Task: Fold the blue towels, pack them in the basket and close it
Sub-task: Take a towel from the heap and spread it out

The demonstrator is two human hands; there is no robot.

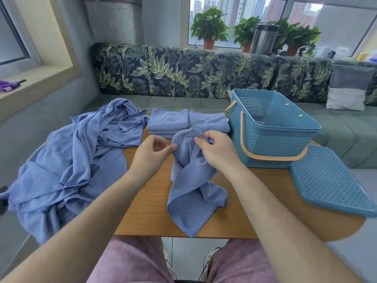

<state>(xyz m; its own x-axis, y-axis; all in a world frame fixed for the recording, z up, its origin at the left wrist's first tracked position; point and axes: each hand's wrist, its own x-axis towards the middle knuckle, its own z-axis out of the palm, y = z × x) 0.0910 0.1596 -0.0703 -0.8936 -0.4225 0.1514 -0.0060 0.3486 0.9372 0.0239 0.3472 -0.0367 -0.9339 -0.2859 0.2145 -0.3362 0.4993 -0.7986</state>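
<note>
Now the right grip pinches the top of a crumpled blue towel at the middle of the worktop, likely to find a corner. The left grip touches its edge; whether it pinches, I cannot tell. The folded stacks wait at the far edge beside the open basket.

Folded stacks x2, loose towel x1, bskt x1, lid x1.

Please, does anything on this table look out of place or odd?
The pile of unfolded towels spills over the table's left edge and hangs down. The basket lid lies flat beside the open basket, its right corner seemingly past the table's edge. Nothing looks damaged.
</note>
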